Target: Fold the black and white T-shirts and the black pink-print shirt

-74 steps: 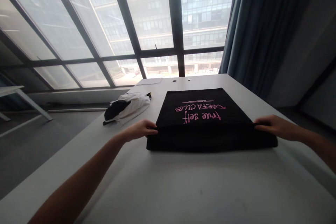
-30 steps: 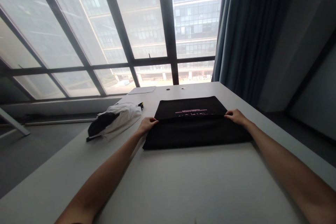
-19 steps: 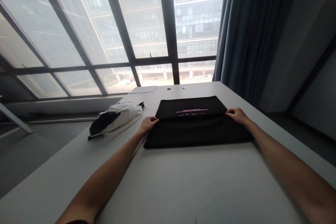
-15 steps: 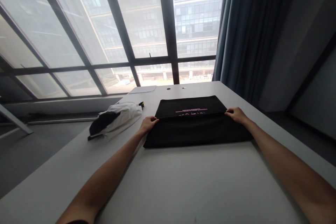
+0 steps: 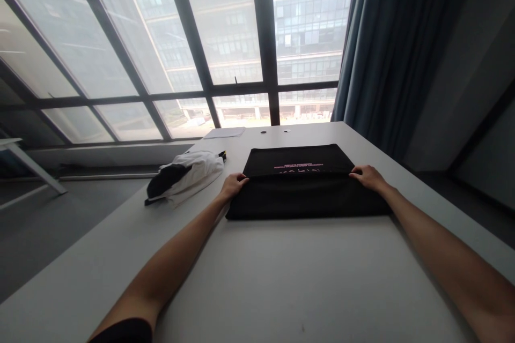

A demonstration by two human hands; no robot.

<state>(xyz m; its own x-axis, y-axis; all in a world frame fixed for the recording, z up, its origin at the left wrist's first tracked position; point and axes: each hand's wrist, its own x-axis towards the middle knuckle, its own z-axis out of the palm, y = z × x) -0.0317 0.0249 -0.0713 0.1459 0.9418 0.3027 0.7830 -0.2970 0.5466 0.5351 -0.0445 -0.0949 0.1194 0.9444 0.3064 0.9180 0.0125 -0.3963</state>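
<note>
A black cloth item (image 5: 309, 198) with pink print, perhaps a folded garment, lies flat on the white table (image 5: 306, 273). Its near part is doubled over toward the far side, and the folded edge crosses the print, covering some of the letters. At the left end of that edge, my left hand (image 5: 234, 184) pinches the fabric between thumb and fingers. My right hand (image 5: 368, 177) grips the right end of the same edge in a like pinch. Both arms reach forward on either side of the cloth.
Left of the black cloth lies a crumpled white and black garment (image 5: 189, 174). A flat white sheet (image 5: 225, 133) rests at the far left edge of the table. Two small round fittings, one dark (image 5: 263, 132), are set at the back. Beyond are windows and a blue curtain (image 5: 374, 53).
The view has shifted slightly, so everything sits a little further right. Both hands keep hold of the cloth's folded edge, which looks nearly unchanged.
</note>
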